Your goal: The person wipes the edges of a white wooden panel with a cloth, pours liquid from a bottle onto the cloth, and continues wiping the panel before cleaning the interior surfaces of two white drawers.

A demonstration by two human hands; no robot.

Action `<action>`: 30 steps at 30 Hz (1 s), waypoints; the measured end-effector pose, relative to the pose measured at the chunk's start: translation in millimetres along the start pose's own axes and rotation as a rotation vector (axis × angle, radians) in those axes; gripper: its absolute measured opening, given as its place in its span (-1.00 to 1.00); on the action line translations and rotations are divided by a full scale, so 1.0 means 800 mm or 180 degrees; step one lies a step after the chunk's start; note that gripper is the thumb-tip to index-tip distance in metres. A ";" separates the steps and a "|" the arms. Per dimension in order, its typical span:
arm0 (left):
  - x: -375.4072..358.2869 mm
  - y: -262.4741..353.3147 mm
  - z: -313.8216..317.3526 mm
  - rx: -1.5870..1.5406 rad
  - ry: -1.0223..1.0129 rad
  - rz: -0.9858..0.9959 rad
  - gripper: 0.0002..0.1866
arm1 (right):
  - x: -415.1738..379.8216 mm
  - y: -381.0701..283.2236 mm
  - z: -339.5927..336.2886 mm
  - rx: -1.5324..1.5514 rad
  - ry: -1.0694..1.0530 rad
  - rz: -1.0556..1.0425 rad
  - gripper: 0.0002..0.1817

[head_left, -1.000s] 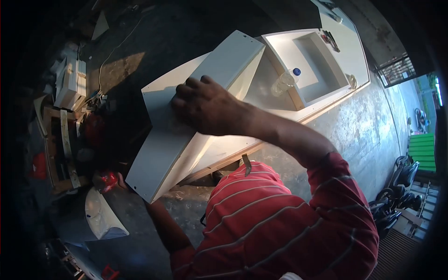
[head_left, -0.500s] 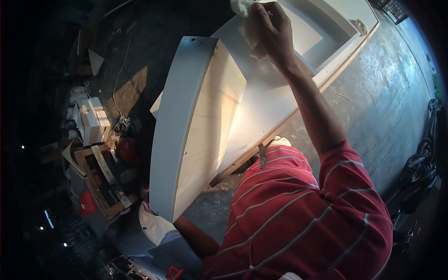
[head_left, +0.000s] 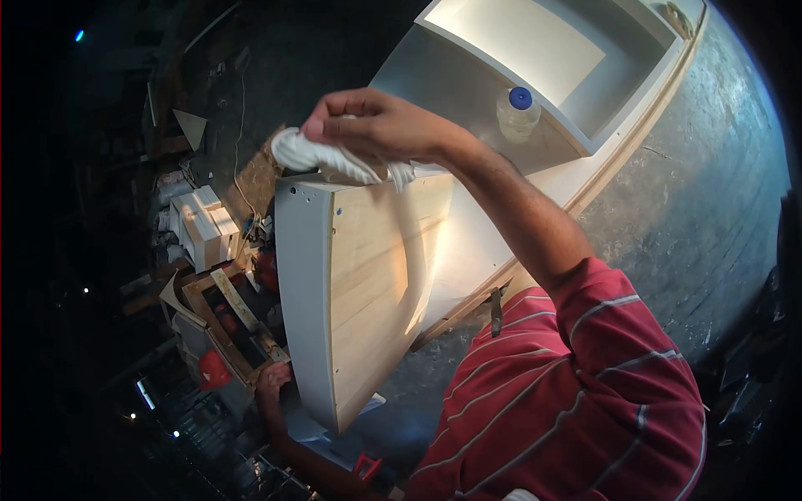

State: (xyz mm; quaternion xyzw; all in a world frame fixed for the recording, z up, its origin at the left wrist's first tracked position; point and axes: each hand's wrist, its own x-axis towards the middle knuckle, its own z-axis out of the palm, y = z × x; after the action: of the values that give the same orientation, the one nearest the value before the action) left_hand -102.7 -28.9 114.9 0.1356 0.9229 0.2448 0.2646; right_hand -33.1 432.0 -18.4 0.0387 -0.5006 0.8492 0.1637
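Clamped on white cloth [head_left: 322, 159], right hand [head_left: 380, 129] seems mid-wipe by the panel [head_left: 376, 284]; left hand [head_left: 272, 381], grip unclear; each stroke needs steady support.

crumpled white cloth [head_left: 332, 160], white-faced wooden panel [head_left: 376, 284]

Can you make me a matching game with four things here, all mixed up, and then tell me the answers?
1. White cloth
2. Bottle cap
3. Shirt
4. Left hand

A. Red with pale stripes
B. Near the lower part of the white panel
C. Held by the right hand
D. Blue

Right pairs: 1-C, 2-D, 3-A, 4-B
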 end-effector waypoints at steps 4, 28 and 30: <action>0.033 0.057 0.042 -0.0374 -0.0354 0.0377 -0.45 | -0.003 0.080 -0.025 -0.0738 -0.0460 0.0919 -0.73; 0.045 0.072 0.083 -0.0326 -0.0102 0.0443 -0.22 | -0.023 0.153 -0.055 -0.1552 -0.0127 0.1511 -0.60; 0.048 0.069 0.081 -0.0194 -0.0068 0.0433 -0.20 | -0.021 0.061 -0.019 -0.0929 -0.0555 0.0355 -0.67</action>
State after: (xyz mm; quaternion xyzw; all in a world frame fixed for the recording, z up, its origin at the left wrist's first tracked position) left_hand -91.6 56.9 79.6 0.1925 0.9008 0.2886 0.2611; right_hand -31.4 419.0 -70.5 0.0602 -0.6322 0.7687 0.0762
